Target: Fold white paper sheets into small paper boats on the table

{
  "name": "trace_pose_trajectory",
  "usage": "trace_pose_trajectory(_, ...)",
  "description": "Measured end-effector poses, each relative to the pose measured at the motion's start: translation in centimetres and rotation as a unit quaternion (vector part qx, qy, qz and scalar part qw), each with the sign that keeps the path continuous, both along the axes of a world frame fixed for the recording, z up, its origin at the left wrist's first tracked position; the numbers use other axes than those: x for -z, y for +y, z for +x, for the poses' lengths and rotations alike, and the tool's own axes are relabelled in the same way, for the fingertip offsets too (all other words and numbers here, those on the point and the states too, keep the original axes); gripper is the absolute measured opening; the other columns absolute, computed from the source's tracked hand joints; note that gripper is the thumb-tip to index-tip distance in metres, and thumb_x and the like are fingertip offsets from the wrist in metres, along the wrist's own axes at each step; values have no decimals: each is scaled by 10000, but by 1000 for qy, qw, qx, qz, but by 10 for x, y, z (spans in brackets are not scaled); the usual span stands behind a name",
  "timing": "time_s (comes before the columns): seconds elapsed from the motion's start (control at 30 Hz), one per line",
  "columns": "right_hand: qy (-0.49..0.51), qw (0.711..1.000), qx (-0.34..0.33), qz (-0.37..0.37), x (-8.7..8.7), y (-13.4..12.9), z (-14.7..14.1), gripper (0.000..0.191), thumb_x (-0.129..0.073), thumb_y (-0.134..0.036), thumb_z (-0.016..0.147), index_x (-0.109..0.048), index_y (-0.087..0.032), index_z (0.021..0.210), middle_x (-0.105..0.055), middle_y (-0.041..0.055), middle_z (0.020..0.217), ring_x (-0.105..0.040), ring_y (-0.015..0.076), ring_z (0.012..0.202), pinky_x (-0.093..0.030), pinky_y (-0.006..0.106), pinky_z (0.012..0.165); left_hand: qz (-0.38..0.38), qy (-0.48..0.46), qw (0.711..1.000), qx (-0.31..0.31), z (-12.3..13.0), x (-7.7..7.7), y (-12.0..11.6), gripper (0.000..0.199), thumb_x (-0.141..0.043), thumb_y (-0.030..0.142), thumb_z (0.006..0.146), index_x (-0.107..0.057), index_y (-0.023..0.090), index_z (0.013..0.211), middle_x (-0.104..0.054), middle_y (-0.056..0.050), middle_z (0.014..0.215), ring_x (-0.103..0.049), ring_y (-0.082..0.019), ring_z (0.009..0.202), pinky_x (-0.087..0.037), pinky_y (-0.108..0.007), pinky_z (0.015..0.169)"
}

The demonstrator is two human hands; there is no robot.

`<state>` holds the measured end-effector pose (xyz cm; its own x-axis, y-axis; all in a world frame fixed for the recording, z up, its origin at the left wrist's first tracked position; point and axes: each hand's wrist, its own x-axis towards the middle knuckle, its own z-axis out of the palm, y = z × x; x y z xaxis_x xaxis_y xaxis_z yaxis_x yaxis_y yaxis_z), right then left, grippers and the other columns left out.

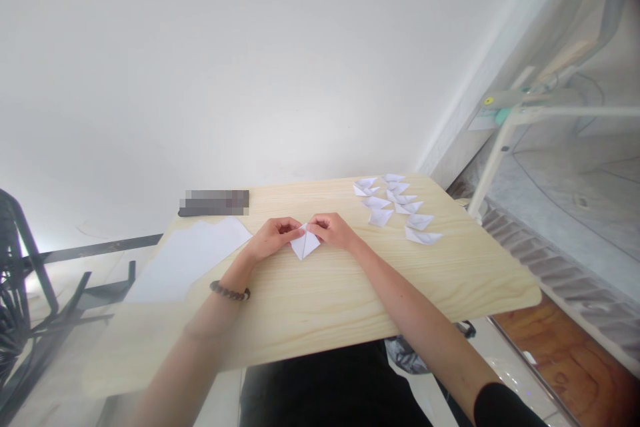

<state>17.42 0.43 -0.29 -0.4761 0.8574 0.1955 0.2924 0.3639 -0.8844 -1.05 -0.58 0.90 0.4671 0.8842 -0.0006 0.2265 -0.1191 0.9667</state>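
Note:
Between my two hands, low over the wooden table, is a small piece of folded white paper (305, 247). It has a diamond-like shape with a crease down the middle and one corner pointing toward me. My left hand (274, 237) pinches its upper left edge between thumb and fingers. On the upper right edge, my right hand (333, 229) has its thumb and curled fingers closed. Several folded white paper boats (380, 216) stand in loose rows to the right of my hands. Beside my left forearm lies a spread of white paper sheets (200, 253).
A dark, pixelated flat object (214, 203) lies at the table's back left. The light wooden table (320, 320) stands against a white wall (300, 67). To the left is a black chair (25, 293); a white metal frame (493, 167) rises beyond the right edge.

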Motion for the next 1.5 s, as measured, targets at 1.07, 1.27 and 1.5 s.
trace_pose_trajectory(1.07, 38, 998, -4, -40, -2, 1, 0, 429, -314, -499, 803, -447, -150, 592, -459, -22, 521, -418, 58, 452, -340, 180, 452, -25, -17, 998, -62, -3, -2, 3, 366, -604, 435, 646, -602, 107, 808, -609, -38, 597, -531, -103, 471, -425, -219, 476)
trace_pose_trajectory(1.27, 46, 998, 21, -25, -3, -1, 0, 407, -323, -472, 809, -435, -154, 581, -442, -36, 498, -390, 50, 426, -326, 179, 448, -7, -2, 997, -79, -3, -1, 3, 334, -599, 426, 650, -594, 123, 788, -580, -10, 541, -512, -96, 471, -393, -206, 478)
trace_pose_trajectory(1.5, 20, 999, 25, -7, -2, 0, 0, 393, -330, -449, 813, -432, -154, 574, -440, -39, 485, -392, 48, 412, -326, 180, 454, -8, -12, 998, -55, -1, 0, 2, 330, -604, 405, 647, -581, 119, 810, -594, -17, 637, -501, -90, 512, -406, -216, 504)
